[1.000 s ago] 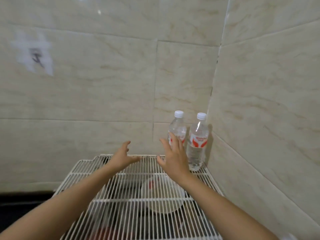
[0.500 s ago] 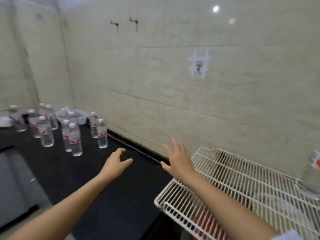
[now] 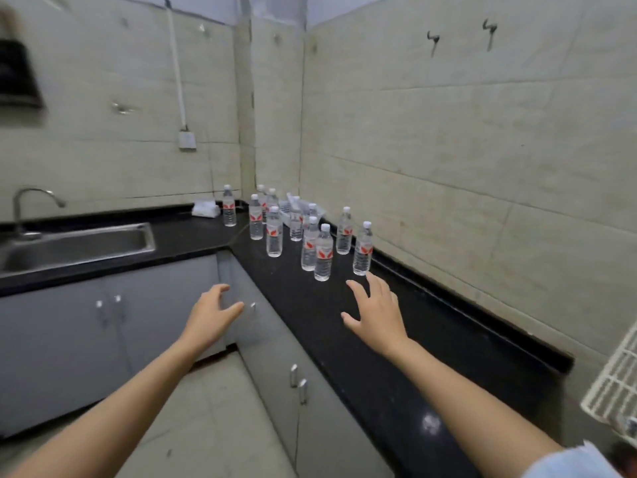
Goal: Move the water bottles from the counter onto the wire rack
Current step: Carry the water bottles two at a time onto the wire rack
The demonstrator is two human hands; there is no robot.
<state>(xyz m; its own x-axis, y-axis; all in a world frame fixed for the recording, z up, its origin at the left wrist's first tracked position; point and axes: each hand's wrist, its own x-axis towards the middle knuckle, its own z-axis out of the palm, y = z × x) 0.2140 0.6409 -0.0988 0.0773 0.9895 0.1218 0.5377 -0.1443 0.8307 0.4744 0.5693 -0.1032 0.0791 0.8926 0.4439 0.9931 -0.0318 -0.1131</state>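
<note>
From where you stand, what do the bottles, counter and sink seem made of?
The bottles look like clear plastic, see-through with white caps. The counter seems polished black stone, given its glossy reflections. The sink is likely brushed steel, grey with a dull sheen.

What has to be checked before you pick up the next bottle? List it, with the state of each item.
1. Right hand free: ok. It is open and holds nothing.
2. Left hand free: ok. It is open and holds nothing.
3. Target upright and capped: ok. The nearest bottle stands upright with its white cap on, just beyond the right hand's fingers.
4. Room to grip it: ok. A gap shows between it and the neighbouring bottle.
5. Space on the wire rack: cannot tell. Only its corner shows at the right edge of the picture.
</note>
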